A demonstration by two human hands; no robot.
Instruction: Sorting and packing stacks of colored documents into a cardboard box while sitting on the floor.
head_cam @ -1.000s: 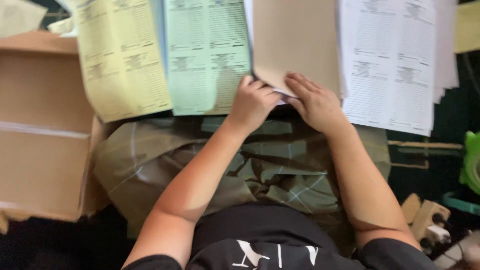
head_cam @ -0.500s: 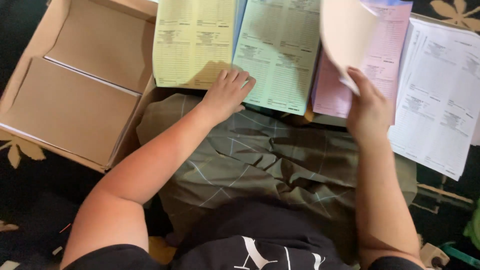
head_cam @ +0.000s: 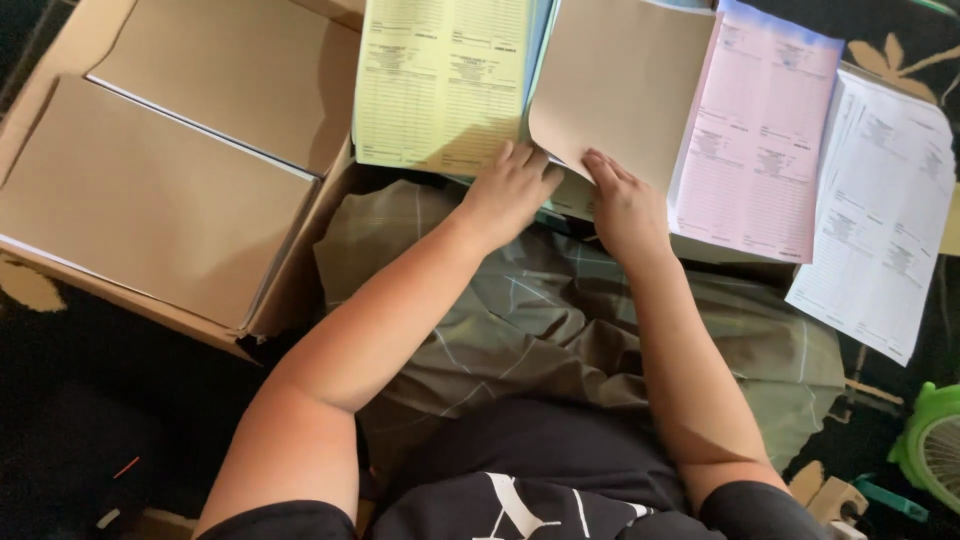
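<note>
The brown sheet [head_cam: 620, 85], raised and curling in the right hand [head_cam: 628, 205] half a second ago, now lies flat over the green stack, hiding nearly all of it, and the pink stack [head_cam: 760, 150] beside it shows in full. The right hand, then up at the lifted sheet's edge, now rests on the brown sheet's lower corner. The left hand [head_cam: 510, 190], then at the yellow stack's [head_cam: 440, 80] lower edge, now sits close beside the right at that same corner
</note>
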